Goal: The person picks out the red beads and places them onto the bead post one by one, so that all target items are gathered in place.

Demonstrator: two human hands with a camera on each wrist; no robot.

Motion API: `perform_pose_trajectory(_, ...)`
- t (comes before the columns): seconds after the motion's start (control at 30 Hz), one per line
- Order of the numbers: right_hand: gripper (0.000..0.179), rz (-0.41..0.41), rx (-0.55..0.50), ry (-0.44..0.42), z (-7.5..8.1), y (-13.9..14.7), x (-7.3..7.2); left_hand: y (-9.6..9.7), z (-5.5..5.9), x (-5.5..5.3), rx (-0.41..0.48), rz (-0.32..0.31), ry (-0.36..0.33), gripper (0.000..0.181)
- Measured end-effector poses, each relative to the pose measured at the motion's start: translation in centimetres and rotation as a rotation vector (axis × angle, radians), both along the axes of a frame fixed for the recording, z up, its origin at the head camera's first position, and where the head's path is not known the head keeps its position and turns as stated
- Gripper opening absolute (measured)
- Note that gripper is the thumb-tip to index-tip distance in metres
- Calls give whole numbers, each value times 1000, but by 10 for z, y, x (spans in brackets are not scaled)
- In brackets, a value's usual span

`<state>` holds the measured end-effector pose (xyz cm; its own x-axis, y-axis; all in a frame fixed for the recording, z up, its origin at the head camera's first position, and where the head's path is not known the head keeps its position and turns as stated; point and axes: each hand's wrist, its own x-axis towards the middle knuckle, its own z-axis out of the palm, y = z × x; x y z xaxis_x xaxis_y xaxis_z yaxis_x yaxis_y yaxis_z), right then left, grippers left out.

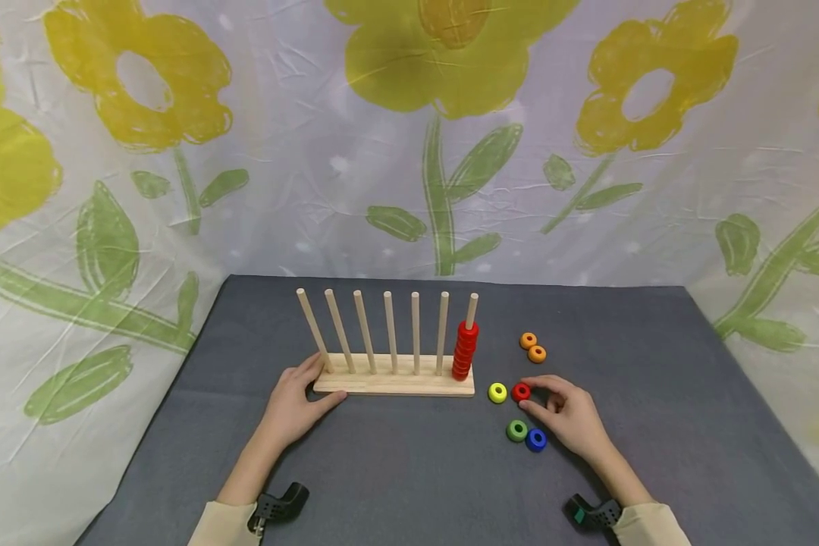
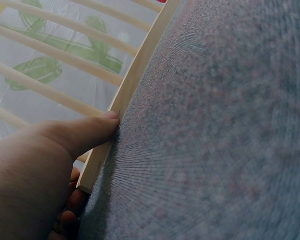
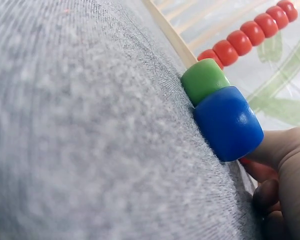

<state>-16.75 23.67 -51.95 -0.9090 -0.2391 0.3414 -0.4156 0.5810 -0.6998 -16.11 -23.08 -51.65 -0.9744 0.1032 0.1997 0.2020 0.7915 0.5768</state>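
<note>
A wooden peg stand [image 1: 393,384] with several upright pegs stands on the dark cloth. Red beads [image 1: 465,350] are stacked on its rightmost peg; the other pegs are bare. My left hand [image 1: 295,404] grips the left end of the base, its thumb [image 2: 92,131] against the front edge and the other fingers around the end. To the right of the stand, my right hand [image 1: 573,415] pinches a loose red bead [image 1: 521,391] between thumb and forefinger, low at the cloth. In the right wrist view, a blue bead [image 3: 229,124] hides most of that pinch.
Beside the red bead lies a yellow bead [image 1: 497,393]. Nearer to me, a green bead [image 1: 516,431] and a blue one sit side by side. Two orange beads [image 1: 536,354] lie farther back. Behind the table hangs a flower-printed cloth [image 1: 300,189].
</note>
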Motion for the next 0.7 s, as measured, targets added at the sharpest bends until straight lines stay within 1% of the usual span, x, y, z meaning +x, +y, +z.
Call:
perform_pose_trajectory(0.13, 34, -1, 1, 9, -1, -1, 0, 0, 1, 1, 0, 2, -9, 81)
perform_pose_trajectory(0.27, 33, -11, -1, -8, 0, -1, 0, 0, 1, 0, -3, 1, -9, 81)
perform_pose_trajectory(0.7, 32, -29, -51, -32, 4, 2, 3, 1, 1, 0, -12, -4, 22, 81)
